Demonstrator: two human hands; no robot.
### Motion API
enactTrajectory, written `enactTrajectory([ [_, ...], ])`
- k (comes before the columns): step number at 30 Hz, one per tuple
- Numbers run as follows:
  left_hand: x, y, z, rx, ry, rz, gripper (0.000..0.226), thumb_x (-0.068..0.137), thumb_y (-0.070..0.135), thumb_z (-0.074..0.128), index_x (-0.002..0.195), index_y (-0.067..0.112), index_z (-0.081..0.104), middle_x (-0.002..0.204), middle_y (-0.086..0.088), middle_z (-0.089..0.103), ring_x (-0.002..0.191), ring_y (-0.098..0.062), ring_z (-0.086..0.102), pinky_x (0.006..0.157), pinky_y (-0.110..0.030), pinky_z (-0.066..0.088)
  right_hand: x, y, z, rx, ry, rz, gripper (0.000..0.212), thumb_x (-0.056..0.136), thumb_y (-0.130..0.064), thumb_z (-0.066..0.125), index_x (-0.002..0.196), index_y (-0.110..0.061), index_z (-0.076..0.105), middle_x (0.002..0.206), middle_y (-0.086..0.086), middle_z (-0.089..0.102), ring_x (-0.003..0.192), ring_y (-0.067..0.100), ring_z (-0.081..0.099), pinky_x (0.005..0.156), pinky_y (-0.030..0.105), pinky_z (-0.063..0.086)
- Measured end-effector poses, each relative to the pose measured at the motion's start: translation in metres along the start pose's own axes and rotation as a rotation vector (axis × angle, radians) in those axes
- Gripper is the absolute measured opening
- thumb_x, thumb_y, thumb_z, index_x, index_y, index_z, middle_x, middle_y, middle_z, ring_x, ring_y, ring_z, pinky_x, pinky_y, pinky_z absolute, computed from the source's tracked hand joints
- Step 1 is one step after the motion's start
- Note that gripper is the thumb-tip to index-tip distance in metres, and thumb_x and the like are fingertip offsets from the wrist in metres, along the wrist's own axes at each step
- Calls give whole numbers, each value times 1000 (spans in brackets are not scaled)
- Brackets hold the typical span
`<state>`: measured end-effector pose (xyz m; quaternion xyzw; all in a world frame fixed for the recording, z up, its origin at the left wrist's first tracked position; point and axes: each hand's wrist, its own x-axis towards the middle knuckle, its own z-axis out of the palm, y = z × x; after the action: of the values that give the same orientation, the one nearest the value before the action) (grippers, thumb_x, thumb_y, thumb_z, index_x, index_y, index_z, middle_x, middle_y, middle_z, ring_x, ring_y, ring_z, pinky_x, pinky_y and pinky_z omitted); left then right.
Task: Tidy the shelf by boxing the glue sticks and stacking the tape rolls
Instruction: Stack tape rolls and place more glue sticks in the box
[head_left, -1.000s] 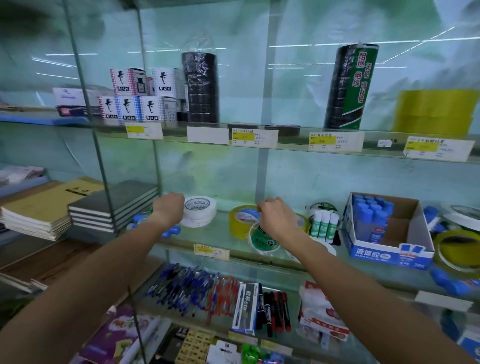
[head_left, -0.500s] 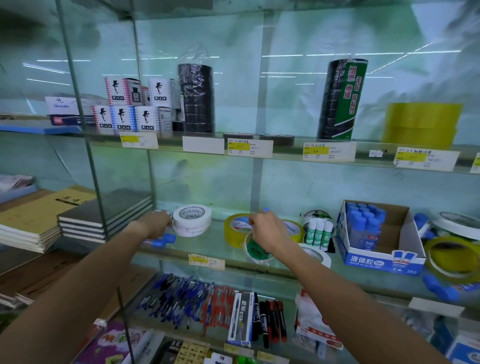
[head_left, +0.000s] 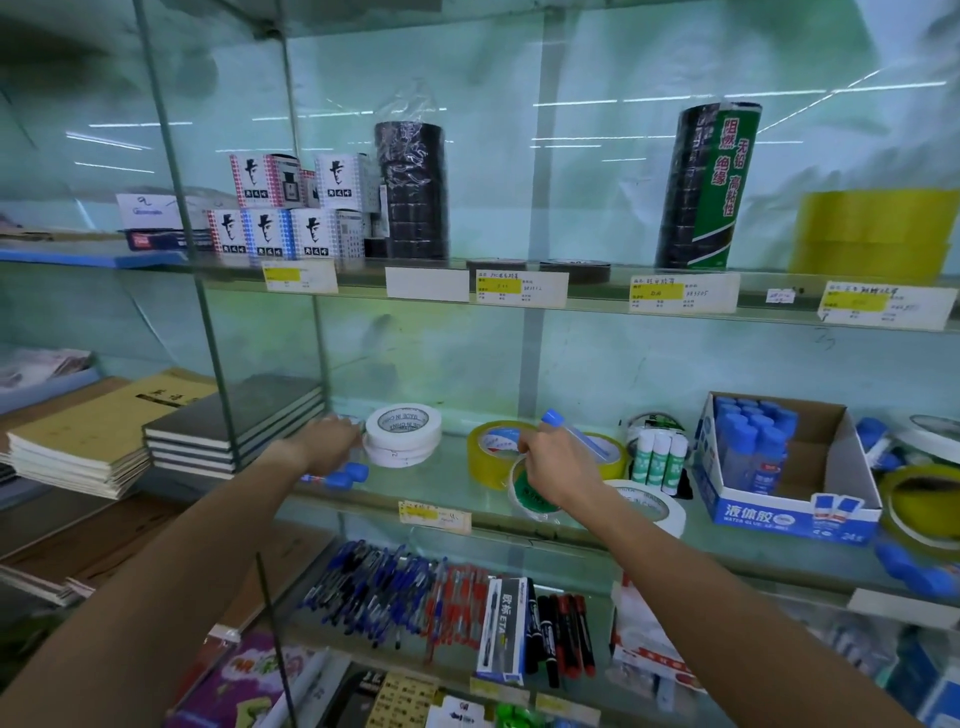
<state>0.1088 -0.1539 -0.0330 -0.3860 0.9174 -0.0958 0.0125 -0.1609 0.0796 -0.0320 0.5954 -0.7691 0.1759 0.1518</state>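
My right hand (head_left: 556, 467) is closed around a clear glue stick with a blue cap (head_left: 571, 434), lifted over the yellow tape roll (head_left: 493, 447) and a green-labelled roll (head_left: 530, 493). My left hand (head_left: 330, 444) reaches beside the stack of white tape rolls (head_left: 402, 434); its fingers are hidden, and a blue-capped glue stick (head_left: 337, 475) lies just below it. The open cardboard glue box (head_left: 810, 467) on the right holds several blue-capped sticks (head_left: 750, 436). A white tape roll (head_left: 649, 506) lies flat near the shelf front.
Three green-labelled white glue sticks (head_left: 660, 460) stand left of the box. More tape rolls (head_left: 919, 499) and blue sticks (head_left: 914, 571) lie at the far right. Notebooks (head_left: 234, 426) are stacked behind the glass divider on the left. Pens (head_left: 384, 592) fill the shelf below.
My right hand has lifted a blue-capped glue stick up from among the tape rolls. My left hand has stayed next to the white tape stack.
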Motion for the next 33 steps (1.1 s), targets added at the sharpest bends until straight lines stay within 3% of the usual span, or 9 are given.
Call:
enactTrajectory([
  [5,-5,-5,4,-8,166,52,34,76,6,57,106,22,55,106,2,63,109,-25,50,76,-33,28,0,2,4,-7,8,-3,27,86,-3,46,106,-13,63,104,9,61,89,31,61,64,36,46],
  [7,-5,-6,6,62,125,40,42,84,16,59,124,25,53,124,6,57,121,-23,44,88,-32,29,0,2,4,-20,17,-3,27,87,-4,47,108,-14,62,104,9,60,90,31,60,61,33,41],
  [10,-4,-6,8,136,2,23,35,90,29,55,125,29,55,128,5,55,127,-21,42,95,-34,30,-1,1,5,-28,34,-11,29,87,-4,47,108,-13,63,105,9,60,90,31,60,60,32,38],
  [17,-5,-8,-5,-58,-160,-41,33,88,16,53,118,27,61,122,0,60,115,-23,52,85,-32,34,-2,0,7,-26,41,-13,28,85,-4,47,105,-13,64,103,8,60,90,30,59,65,37,47],
  [23,-6,-8,-8,-36,-153,11,30,91,13,50,120,21,53,121,-4,57,106,-24,53,83,-30,39,0,0,8,-7,23,-8,28,84,-3,48,104,-14,64,102,8,60,88,29,59,67,37,49],
  [25,-7,-7,-5,130,-71,117,17,94,20,50,110,19,55,104,-2,58,90,-20,57,69,-28,42,0,0,7,0,26,-10,28,84,-2,47,104,-13,65,102,8,61,88,29,60,66,37,49],
  [27,-8,-8,0,104,92,62,14,89,31,56,102,25,57,92,3,53,84,-19,55,62,-30,42,0,0,8,7,26,-13,28,85,-1,47,102,-13,65,101,8,61,87,29,60,66,37,49],
  [30,-8,-11,2,-90,227,65,36,76,11,64,108,23,54,90,7,47,102,-24,48,72,-33,27,0,-1,6,19,22,3,27,85,-2,46,100,-12,66,100,8,61,85,29,60,66,37,50],
  [33,-12,5,-17,-302,442,104,39,81,-4,56,114,16,55,93,3,52,102,-27,48,78,-34,30,4,-1,5,61,33,27,27,84,-1,49,99,-12,68,100,9,63,84,30,61,68,37,52],
])
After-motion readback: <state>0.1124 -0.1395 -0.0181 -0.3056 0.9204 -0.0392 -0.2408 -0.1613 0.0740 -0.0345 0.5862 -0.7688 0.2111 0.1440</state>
